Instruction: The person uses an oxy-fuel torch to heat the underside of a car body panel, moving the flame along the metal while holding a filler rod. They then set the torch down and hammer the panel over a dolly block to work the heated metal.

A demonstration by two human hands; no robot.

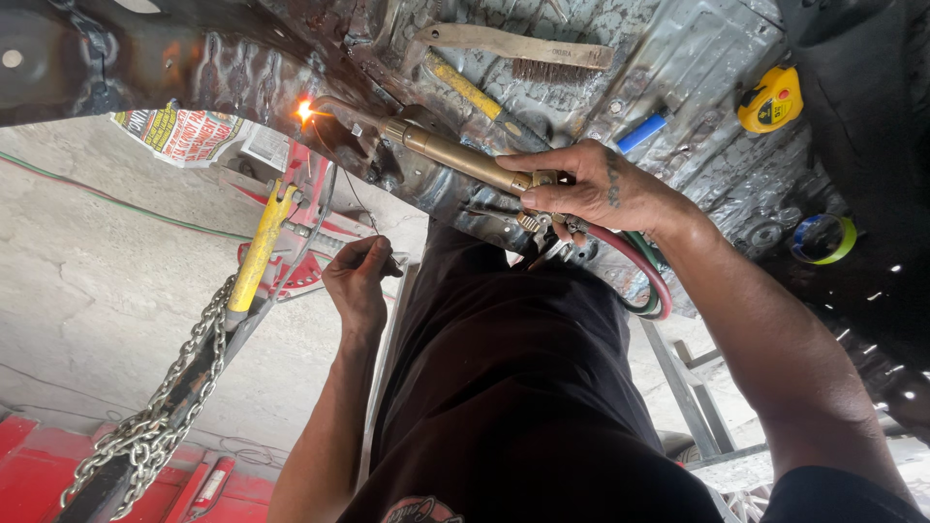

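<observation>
— Where's the torch point(455, 155)?
— In your right hand point(591, 189), grip closed round its valve end; barrel runs up-left from it to the flame point(306, 110).
— And the left hand point(356, 276)?
— Pinching the wire point(351, 189), below the flame, nearer it.

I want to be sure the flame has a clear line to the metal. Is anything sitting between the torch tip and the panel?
Nothing visible does. The right hand holds the brass torch, whose flame glows right at the metal panel. The left hand pinches a thin filler wire that rises toward the flame from below.
</observation>
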